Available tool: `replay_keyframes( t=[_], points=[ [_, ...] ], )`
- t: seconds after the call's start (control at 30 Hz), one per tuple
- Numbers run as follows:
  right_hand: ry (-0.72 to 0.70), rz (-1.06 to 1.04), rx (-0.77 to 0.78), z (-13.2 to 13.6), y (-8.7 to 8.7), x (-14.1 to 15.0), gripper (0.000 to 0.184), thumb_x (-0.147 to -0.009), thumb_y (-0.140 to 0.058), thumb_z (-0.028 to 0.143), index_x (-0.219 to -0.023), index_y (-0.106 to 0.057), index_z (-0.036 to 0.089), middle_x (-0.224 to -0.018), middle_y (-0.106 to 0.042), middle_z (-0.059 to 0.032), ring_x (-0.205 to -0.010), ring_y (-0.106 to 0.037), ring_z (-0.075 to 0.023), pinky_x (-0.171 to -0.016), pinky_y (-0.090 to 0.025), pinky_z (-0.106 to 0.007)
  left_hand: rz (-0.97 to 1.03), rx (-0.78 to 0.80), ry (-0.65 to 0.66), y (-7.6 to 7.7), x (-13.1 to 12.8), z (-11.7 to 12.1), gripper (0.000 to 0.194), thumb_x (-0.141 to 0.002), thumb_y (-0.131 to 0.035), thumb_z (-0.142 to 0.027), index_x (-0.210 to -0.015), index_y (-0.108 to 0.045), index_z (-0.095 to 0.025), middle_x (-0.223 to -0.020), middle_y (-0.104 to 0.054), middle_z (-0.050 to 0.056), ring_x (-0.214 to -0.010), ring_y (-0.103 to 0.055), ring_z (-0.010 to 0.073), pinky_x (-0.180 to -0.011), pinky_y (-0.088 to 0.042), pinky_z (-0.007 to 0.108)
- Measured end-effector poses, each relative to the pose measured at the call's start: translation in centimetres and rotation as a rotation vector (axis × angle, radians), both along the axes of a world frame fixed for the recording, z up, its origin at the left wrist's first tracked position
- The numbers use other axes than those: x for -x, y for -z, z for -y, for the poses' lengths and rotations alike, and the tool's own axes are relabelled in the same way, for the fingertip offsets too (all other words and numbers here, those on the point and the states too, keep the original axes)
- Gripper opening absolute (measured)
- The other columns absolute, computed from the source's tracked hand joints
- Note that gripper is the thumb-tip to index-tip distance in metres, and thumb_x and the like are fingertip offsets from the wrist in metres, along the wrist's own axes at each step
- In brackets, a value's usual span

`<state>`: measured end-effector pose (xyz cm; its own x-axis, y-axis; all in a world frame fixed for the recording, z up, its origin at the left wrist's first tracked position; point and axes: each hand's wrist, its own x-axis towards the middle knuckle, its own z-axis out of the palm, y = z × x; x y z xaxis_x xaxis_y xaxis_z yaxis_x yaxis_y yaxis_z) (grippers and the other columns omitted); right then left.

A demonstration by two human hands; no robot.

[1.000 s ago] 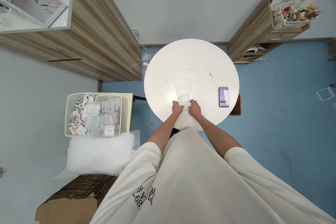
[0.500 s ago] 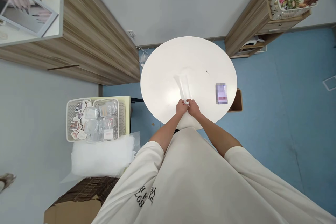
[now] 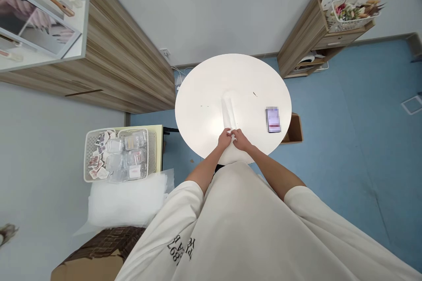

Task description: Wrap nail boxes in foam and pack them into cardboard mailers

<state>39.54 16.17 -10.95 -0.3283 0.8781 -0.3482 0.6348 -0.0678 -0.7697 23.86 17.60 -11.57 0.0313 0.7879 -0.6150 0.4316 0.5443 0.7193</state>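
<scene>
A narrow, translucent white plastic strip (image 3: 230,113), perhaps a folded bag, reaches away from me over the white oval table (image 3: 211,77). Its near end is between my two hands, close to the table's front edge. My left hand (image 3: 224,137) grips the left side of that end with bent fingers. Beside it, my right hand (image 3: 241,139) pinches the right side, thumb and fingers nearly meeting the left fingertips. The exact fold under the fingers is hidden. To the right on the table lies a phone (image 3: 273,120) with a blurred lilac screen.
At left, white baskets (image 3: 152,151) hold clear packs and cards. A stack of white translucent sheets (image 3: 127,199) lies nearer me, above a cardboard box (image 3: 89,268). A brown bin (image 3: 296,128) stands right of the table. Wooden cabinets (image 3: 132,48) flank the far wall.
Both hands still hold the strip's near end; the fingers have shifted and loosened slightly, and the strip lies straighter and narrower. The whole view has shifted a little.
</scene>
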Motion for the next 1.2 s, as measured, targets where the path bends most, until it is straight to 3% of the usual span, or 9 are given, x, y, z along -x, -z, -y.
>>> replay_keyframes(
  t=[0.1,0.23,0.37,0.43,0.53,0.7,0.93,1.07,1.2],
  points=[
    [-0.019,0.048,-0.038,0.4,0.4,-0.1,0.051,-0.083,-0.048,0.003,-0.13,-0.056,0.021,-0.125,-0.046,-0.0111,-0.096,-0.059,-0.0192,-0.087,-0.053,-0.036,0.032,-0.016,0.029,-0.3,0.1,0.0,0.051,-0.085,-0.05,-0.006,-0.132,-0.059,-0.024,-0.107,-0.07,0.004,-0.098,-0.069,0.0167,-0.093,-0.052,0.031],
    [-0.023,0.132,-0.06,0.4,0.5,0.1,0.051,-0.089,-0.045,0.003,-0.137,-0.056,0.017,-0.129,-0.046,-0.0137,-0.095,-0.06,-0.019,-0.09,-0.052,-0.036,-0.195,-0.235,0.126,-1.4,0.5,0.5,0.047,-0.087,-0.046,-0.005,-0.129,-0.063,-0.02,-0.122,-0.064,0.011,-0.112,-0.064,0.0215,-0.098,-0.052,0.036],
    [-0.115,0.264,-0.1,0.6,-0.1,0.2,0.057,-0.089,-0.046,0.003,-0.143,-0.053,0.018,-0.131,-0.048,-0.014,-0.105,-0.057,-0.022,-0.089,-0.051,-0.035,-0.412,-0.469,0.431,-2.3,1.3,1.4,0.058,-0.084,-0.046,-0.003,-0.139,-0.055,-0.02,-0.144,-0.054,0.012,-0.133,-0.052,0.0281,-0.108,-0.045,0.045],
    [-0.162,0.365,-0.148,0.8,-0.5,0.2,0.06,-0.087,-0.049,0.004,-0.145,-0.053,0.02,-0.132,-0.049,-0.0147,-0.113,-0.053,-0.0264,-0.09,-0.049,-0.038,-0.461,-0.509,0.593,-2.4,1.6,1.6,0.065,-0.083,-0.049,-0.004,-0.146,-0.047,-0.019,-0.154,-0.046,0.012,-0.142,-0.042,0.0297,-0.113,-0.039,0.047],
    [-0.2,0.465,-0.191,1.1,-1.0,0.2,0.065,-0.085,-0.051,0.005,-0.148,-0.051,0.023,-0.138,-0.047,-0.0158,-0.119,-0.048,-0.0311,-0.094,-0.047,-0.043,-0.52,-0.532,0.731,-2.2,1.9,1.6,0.07,-0.083,-0.051,-0.005,-0.151,-0.039,-0.018,-0.162,-0.037,0.013,-0.151,-0.03,0.0291,-0.119,-0.031,0.048],
    [-0.221,0.449,-0.156,1.0,-0.8,0.0,0.074,-0.084,-0.05,0.003,-0.154,-0.042,0.023,-0.147,-0.041,-0.0147,-0.12,-0.046,-0.0299,-0.092,-0.049,-0.04,-0.553,-0.568,0.807,-1.3,1.9,0.5,0.069,-0.083,-0.051,-0.005,-0.15,-0.037,-0.017,-0.165,-0.031,0.014,-0.153,-0.027,0.0281,-0.121,-0.024,0.048],
    [-0.25,0.455,-0.169,0.7,-0.9,0.0,0.067,-0.082,-0.051,0.003,-0.147,-0.046,0.019,-0.141,-0.044,-0.015,-0.112,-0.047,-0.0287,-0.09,-0.048,-0.039,-0.551,-0.592,0.869,-1.0,2.0,-0.7,0.061,-0.077,-0.06,-0.007,-0.136,-0.046,-0.017,-0.148,-0.051,0.017,-0.141,-0.044,0.0303,-0.117,-0.026,0.047],
    [-0.322,0.508,-0.197,1.6,-1.2,0.1,0.056,-0.083,-0.053,0.004,-0.137,-0.052,0.019,-0.131,-0.05,-0.0158,-0.107,-0.048,-0.0298,-0.086,-0.046,-0.039,-0.541,-0.598,0.91,-1.8,2.5,0.5,0.053,-0.076,-0.064,-0.013,-0.127,-0.05,-0.018,-0.133,-0.06,0.015,-0.129,-0.052,0.0302,-0.113,-0.027,0.047],
    [-0.423,0.539,-0.27,3.2,-1.4,0.0,0.046,-0.085,-0.052,0.007,-0.13,-0.057,0.018,-0.129,-0.055,-0.0163,-0.108,-0.049,-0.0311,-0.087,-0.043,-0.04,-0.527,-0.607,0.915,-2.6,3.0,3.0,0.051,-0.078,-0.063,-0.018,-0.128,-0.05,-0.018,-0.132,-0.061,0.015,-0.132,-0.049,0.0305,-0.113,-0.026,0.048]
  ],
)
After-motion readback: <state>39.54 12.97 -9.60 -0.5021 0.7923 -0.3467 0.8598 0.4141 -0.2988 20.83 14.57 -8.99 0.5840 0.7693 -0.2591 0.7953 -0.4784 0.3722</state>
